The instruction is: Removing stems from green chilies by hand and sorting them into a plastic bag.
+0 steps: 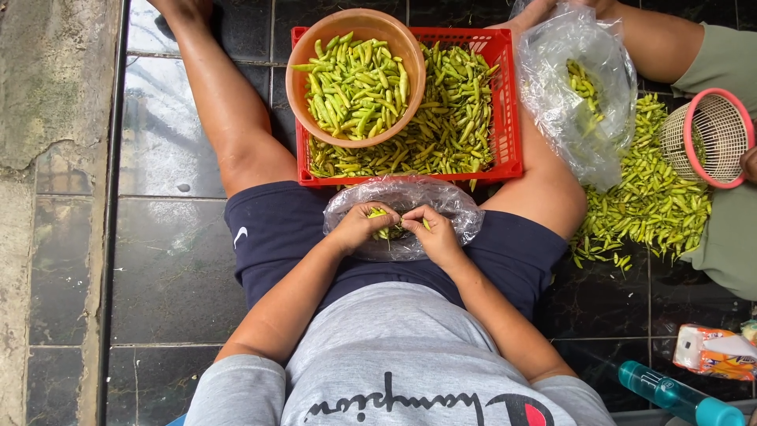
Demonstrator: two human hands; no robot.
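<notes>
On the dark tiled floor (169, 268), one round orange plastic bowl (303, 59) of green chillies sits in one red plastic crate (509, 118), while the left hand (359, 227) and right hand (436, 234) pinch green chillies (381, 213) over one clear plastic bag (449, 207) in the lap, beside one pink basket (729, 102).

Soft, even daylight fills the sharp head view, casting only faint shadows under the legs, while the glossy black floor tiles (169, 268) mirror pale sky glare at upper left and the clear plastic bag (579, 87) catches white highlights.
</notes>
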